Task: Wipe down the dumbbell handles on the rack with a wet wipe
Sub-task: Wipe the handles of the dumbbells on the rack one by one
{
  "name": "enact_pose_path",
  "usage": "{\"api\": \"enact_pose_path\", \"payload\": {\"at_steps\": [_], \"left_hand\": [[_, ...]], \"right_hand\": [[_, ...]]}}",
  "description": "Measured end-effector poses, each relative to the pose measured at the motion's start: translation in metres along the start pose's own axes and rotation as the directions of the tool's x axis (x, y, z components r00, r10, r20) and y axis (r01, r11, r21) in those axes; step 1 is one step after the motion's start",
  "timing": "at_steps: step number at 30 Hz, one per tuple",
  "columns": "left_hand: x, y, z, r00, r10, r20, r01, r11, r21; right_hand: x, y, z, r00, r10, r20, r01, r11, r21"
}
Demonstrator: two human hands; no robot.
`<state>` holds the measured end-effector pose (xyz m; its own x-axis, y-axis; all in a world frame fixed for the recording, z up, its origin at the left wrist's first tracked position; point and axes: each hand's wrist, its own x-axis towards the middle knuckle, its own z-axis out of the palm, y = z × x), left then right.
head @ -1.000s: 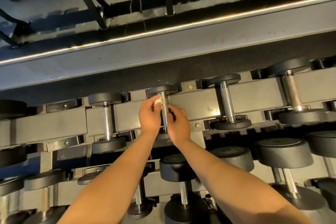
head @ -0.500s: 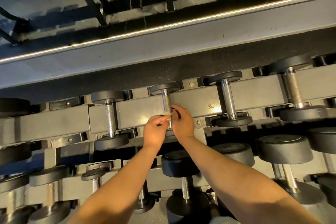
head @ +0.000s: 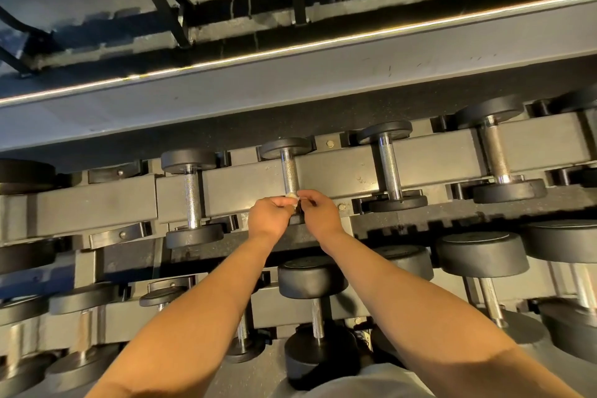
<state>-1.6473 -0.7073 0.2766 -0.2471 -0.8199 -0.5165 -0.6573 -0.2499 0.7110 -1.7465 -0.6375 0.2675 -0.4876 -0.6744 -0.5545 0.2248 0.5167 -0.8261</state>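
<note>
Wipe (head: 291, 195) is pinched between left hand (head: 269, 216) and right hand (head: 318, 212), low on the handle (head: 289, 173).

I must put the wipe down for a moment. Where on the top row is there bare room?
The flat rack beam is bare between the left dumbbell handle and the handle being wiped, and between that and the next handle. Both hands crowd the wet wipe.

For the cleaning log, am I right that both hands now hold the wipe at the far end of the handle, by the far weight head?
Not quite: in the head view, the left hand and right hand hold the wipe at the handle's near end, closest to the person.
</note>
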Motion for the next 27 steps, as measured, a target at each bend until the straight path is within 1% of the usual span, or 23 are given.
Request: {"api": "enact_pose_path", "payload": {"at_steps": [2, 5, 9, 12, 14, 16, 18, 21, 25, 27], "left_hand": [[-0.005, 0.001, 0.001, 1.0, 0.026, -0.015, -0.026, 0.999, -0.018], [-0.013, 0.004, 0.007, 0.995, 0.099, 0.016, -0.098, 0.993, -0.067], [-0.012, 0.008, 0.018, 0.988, 0.144, 0.055, -0.14, 0.987, -0.074], [-0.011, 0.007, 0.016, 0.979, 0.183, 0.088, -0.176, 0.981, -0.077], [-0.011, 0.005, 0.01, 0.976, 0.206, 0.063, -0.201, 0.976, -0.086], [-0.006, 0.004, 0.007, 0.972, 0.236, 0.006, -0.235, 0.969, -0.079], [0.001, 0.003, 0.007, 0.969, 0.245, -0.04, -0.247, 0.968, -0.04], [0.007, 0.0, 0.013, 0.973, 0.219, -0.068, -0.219, 0.976, 0.008], [0.009, -0.008, 0.021, 0.961, 0.244, -0.133, -0.241, 0.97, 0.04], [0.01, -0.01, 0.021, 0.957, 0.245, -0.154, -0.242, 0.969, 0.041]], "right_hand": [[-0.004, -0.001, -0.002, 1.0, -0.002, 0.015, 0.002, 1.0, 0.0], [-0.008, -0.004, -0.006, 1.0, -0.004, 0.031, 0.003, 1.0, 0.024], [-0.01, -0.004, -0.013, 1.0, -0.021, -0.023, 0.023, 0.996, 0.086], [-0.006, -0.005, -0.014, 0.997, -0.055, -0.048, 0.058, 0.995, 0.077], [-0.001, -0.007, -0.01, 0.995, -0.086, -0.051, 0.089, 0.995, 0.046], [0.006, -0.011, -0.004, 0.991, -0.117, -0.069, 0.118, 0.993, 0.012], [0.014, -0.017, 0.002, 0.979, -0.161, -0.128, 0.162, 0.987, -0.008], [0.032, -0.027, 0.01, 0.945, -0.224, -0.239, 0.216, 0.975, -0.056], [0.052, -0.035, 0.022, 0.924, -0.318, -0.21, 0.283, 0.942, -0.181], [0.054, -0.034, 0.026, 0.918, -0.355, -0.178, 0.323, 0.928, -0.186]]}}
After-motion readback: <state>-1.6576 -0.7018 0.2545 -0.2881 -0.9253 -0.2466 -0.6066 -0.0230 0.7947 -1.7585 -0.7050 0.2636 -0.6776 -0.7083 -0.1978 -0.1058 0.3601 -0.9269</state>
